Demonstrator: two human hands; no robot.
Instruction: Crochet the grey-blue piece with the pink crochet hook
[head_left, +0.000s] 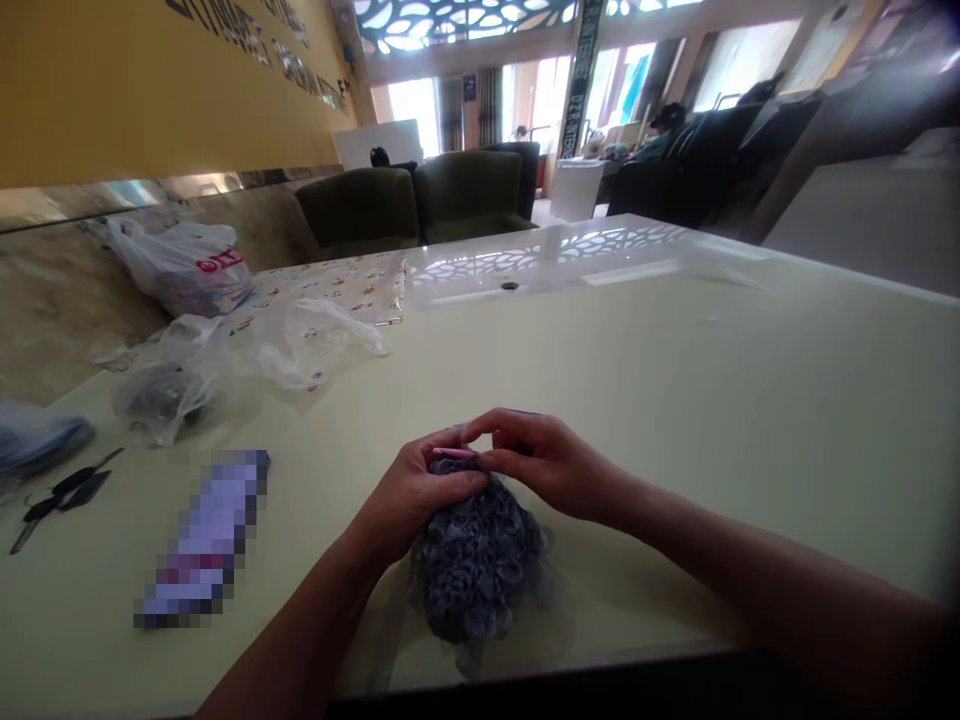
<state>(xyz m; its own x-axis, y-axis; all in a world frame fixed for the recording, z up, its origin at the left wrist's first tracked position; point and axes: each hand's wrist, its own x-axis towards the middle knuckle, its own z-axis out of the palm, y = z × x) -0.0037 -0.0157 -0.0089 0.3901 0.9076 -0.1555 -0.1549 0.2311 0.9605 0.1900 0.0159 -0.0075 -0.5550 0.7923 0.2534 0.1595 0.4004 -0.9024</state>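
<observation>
A dark grey, ruffled crocheted piece hangs below my hands near the front edge of the table. My left hand is closed on its upper edge, the thumb pressed over the yarn. In the pinched fingers of my right hand is a slim pink crochet hook. Its tip end lies across the top of the grey work, beside the left fingers. Part of the hook is hidden by the right fingers. A ring shows on a finger where the two hands meet.
On the pale table, to the left, lie keys, a blurred-out purple packet and clear plastic bags. A full white carrier bag stands farther back on a patterned cloth. Dark chairs line the far side.
</observation>
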